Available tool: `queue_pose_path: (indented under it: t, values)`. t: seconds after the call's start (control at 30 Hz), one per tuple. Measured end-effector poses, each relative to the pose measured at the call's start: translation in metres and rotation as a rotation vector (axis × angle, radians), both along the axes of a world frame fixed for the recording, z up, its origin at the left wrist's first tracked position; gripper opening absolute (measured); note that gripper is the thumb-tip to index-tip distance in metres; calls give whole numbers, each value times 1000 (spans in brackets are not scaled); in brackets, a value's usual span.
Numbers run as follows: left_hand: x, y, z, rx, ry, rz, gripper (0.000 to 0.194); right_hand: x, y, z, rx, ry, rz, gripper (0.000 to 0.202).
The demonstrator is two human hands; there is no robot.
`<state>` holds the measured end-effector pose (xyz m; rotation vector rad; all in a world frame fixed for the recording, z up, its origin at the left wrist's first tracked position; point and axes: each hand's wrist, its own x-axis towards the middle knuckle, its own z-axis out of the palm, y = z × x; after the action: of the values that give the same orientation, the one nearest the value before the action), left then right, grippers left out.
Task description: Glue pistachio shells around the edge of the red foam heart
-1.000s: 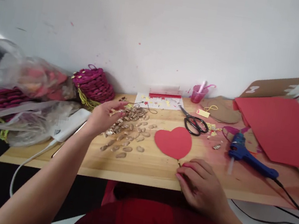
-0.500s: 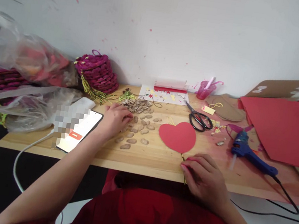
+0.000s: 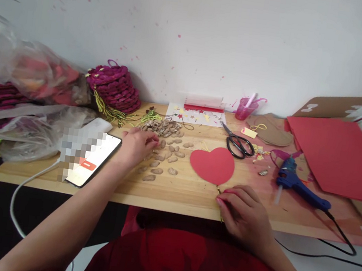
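Note:
A red paper heart [image 3: 212,164] lies on the wooden table [image 3: 172,197], with a short cord at its lower tip. My right hand [image 3: 243,209] pinches that cord at the table's front edge. My left hand [image 3: 139,145] rests at the left side of scattered peanuts [image 3: 172,171], its thumb and fingers curled together; whatever is between them is too small to make out. Behind it is a heap of darker shells [image 3: 163,127]. The phone [image 3: 93,161], its screen lit, lies left of my left wrist.
Black scissors [image 3: 238,146] lie behind the heart. A blue glue gun [image 3: 301,188] with a cord and red sheets [image 3: 339,158] are on the right. A pink cup [image 3: 245,109] stands near the wall. Purple braided bundles [image 3: 115,87] and plastic bags [image 3: 47,126] fill the left.
The whole view has shifted slightly, so things appear a little further left. My left hand's fingers are slightly more curled and raised. My right hand keeps its pinch on the cord.

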<state>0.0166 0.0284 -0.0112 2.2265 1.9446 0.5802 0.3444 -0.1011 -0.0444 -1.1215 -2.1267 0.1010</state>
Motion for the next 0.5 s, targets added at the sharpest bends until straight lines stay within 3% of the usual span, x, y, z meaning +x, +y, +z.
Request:
queue_pose_path:
  t: [0.17, 0.33, 0.5]
  values:
    - [-2, -2, 0, 59, 87, -9, 20, 1, -1, -1, 4, 4, 4, 17]
    - [9, 15, -1, 159, 114, -135, 23, 1, -1, -1, 3, -1, 3, 16]
    - [27, 34, -3, 89, 182, -158, 19, 0, -1, -1, -4, -3, -8, 15]
